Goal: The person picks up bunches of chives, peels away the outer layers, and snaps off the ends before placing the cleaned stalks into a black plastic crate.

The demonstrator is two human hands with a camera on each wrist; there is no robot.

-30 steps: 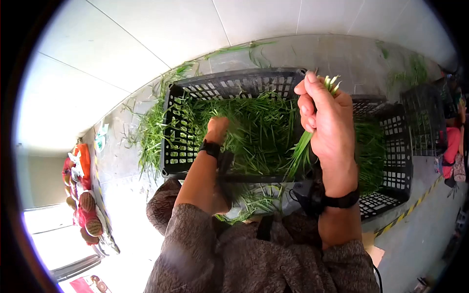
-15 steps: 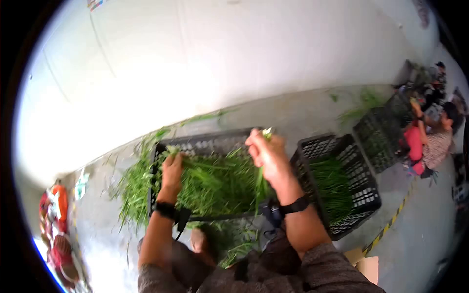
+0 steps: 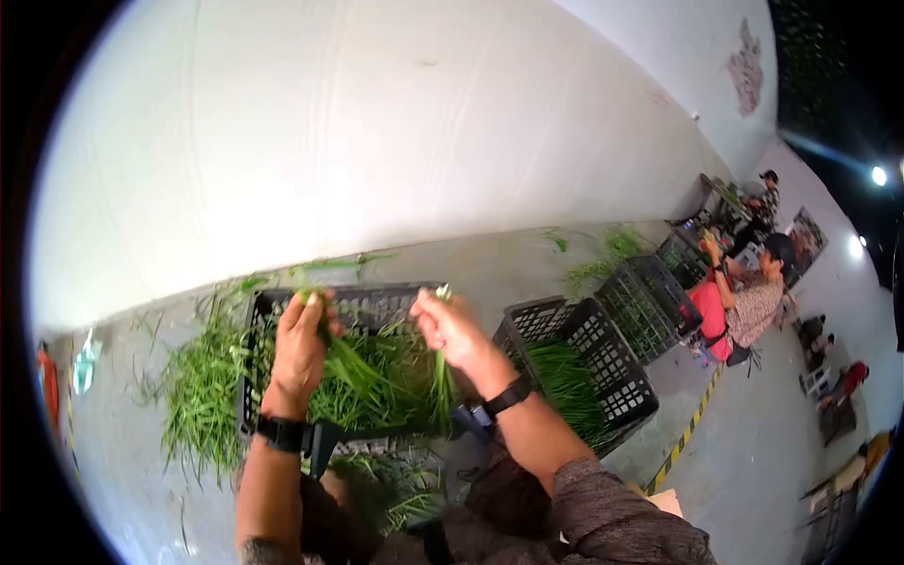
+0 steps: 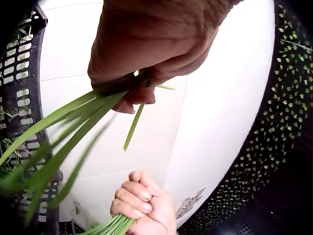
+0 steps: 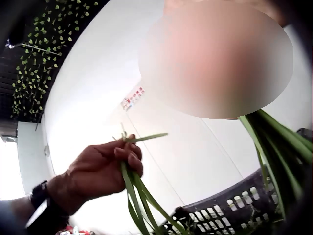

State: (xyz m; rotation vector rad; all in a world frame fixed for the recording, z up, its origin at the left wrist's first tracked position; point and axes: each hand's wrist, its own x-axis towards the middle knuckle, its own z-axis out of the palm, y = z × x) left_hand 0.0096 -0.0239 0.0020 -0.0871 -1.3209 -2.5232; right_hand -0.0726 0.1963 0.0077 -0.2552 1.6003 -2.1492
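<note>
Left hand (image 3: pixel 299 347) and right hand (image 3: pixel 456 331) apart above crate (image 3: pixel 372 306) (each grip round green leaves (image 3: pixel 352 365))

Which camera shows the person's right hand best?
The left wrist view: the right hand is large and sharp there, its fingers curled round green stalks. The head view shows it smaller, from above. The right wrist view has a blurred patch over most of it, with the stalks hanging below.

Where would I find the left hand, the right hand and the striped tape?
Left hand (image 5: pixel 103 169): right wrist view, back of the hand.
Right hand (image 4: pixel 142 201): left wrist view, curled fingers.
Striped tape (image 3: pixel 688 429): head view, middle of the strip.
</note>
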